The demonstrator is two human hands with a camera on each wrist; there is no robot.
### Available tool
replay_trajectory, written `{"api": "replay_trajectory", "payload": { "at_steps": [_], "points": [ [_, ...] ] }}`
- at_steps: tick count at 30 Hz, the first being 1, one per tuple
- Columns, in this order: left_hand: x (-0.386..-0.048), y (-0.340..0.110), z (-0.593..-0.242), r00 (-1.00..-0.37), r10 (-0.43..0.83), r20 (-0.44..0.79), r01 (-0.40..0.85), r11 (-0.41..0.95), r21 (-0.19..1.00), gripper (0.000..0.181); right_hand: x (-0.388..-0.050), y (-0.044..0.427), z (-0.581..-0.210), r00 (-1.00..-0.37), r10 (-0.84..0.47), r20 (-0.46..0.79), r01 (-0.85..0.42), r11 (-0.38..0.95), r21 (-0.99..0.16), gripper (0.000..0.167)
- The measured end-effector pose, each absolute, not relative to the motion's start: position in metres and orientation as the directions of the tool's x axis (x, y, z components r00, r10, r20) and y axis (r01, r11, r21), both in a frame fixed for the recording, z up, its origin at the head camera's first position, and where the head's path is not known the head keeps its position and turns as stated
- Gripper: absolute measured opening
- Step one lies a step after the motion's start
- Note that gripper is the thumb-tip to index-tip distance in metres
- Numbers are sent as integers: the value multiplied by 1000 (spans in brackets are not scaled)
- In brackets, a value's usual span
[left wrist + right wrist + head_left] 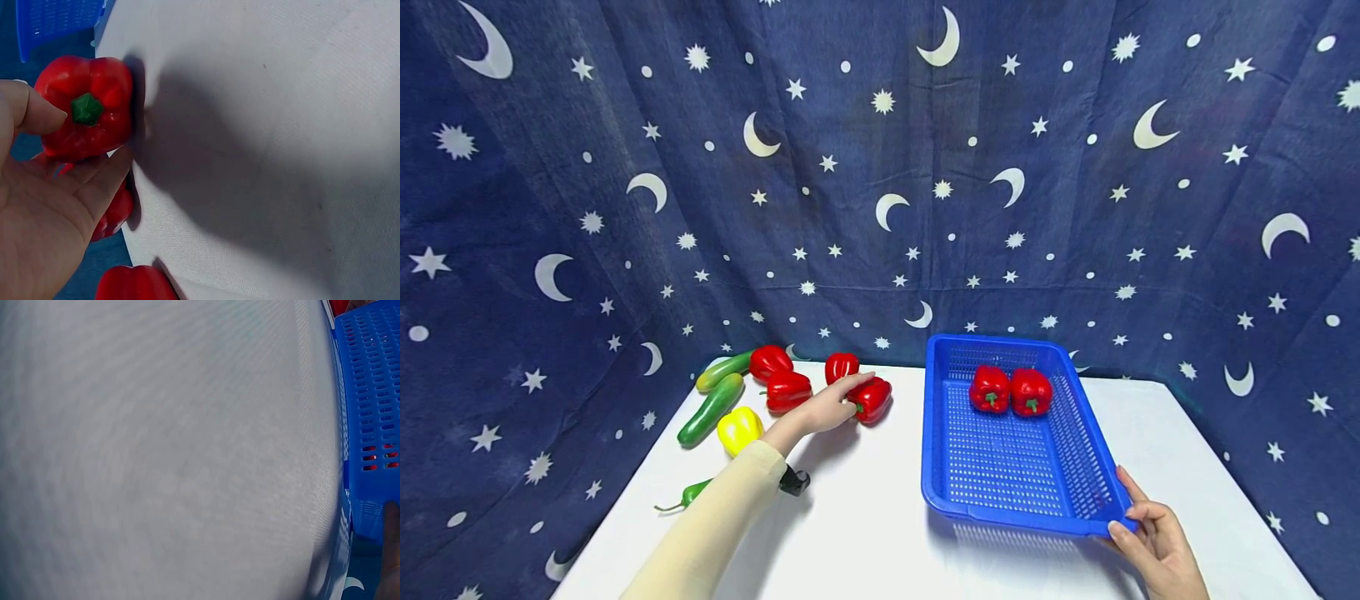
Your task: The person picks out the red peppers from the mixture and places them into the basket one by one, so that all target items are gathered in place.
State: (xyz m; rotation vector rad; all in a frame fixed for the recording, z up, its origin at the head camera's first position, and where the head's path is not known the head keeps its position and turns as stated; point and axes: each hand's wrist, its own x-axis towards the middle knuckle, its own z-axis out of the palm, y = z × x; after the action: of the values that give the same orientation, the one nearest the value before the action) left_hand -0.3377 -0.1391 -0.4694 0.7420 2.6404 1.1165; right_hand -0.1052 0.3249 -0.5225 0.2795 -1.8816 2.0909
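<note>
My left hand [829, 407] is at a red bell pepper [876, 402] on the table. The left wrist view shows its thumb on one side of that pepper [115, 84] and the fingers on the other, near the green stem. At the lower right, my right hand [1161, 546] grips the near right corner of a blue plastic basket [1015, 518], its thumb over the rim. Two red bell peppers, one [989, 390] beside the other [1032, 392], sit toward the basket's far end. Only a finger [391, 544] of the right hand appears in the right wrist view.
Behind the left hand is another red pepper [842, 367]. Two more, one farther back [771, 363] and one nearer [788, 392], lie left. Two cucumbers [711, 410], a yellow pepper [740, 430] and a green chili [694, 493] are at the left. A dark object [795, 481] shows beside the sleeve.
</note>
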Motion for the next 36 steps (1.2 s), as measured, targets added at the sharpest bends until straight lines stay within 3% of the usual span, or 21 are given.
{"api": "replay_trajectory", "payload": {
  "at_steps": [12,22,26,36],
  "points": [
    [-334,-142,-473,-862,505,39,381,596,707,66,-104,326,-522,-940,105,326,-334,-68,-940,20],
    [-332,-141,-473,-867,497,-35,268,525,808,65,-104,326,-520,-942,103,319,-326,-61,-943,21],
    [-331,-142,-472,-885,463,-56,244,562,791,59,-104,326,-520,-944,99,315,-321,-54,-945,21],
    [-335,-134,-478,-864,497,-88,242,560,792,84,-104,325,-521,-943,101,318,-325,-65,-943,19]
  ]
}}
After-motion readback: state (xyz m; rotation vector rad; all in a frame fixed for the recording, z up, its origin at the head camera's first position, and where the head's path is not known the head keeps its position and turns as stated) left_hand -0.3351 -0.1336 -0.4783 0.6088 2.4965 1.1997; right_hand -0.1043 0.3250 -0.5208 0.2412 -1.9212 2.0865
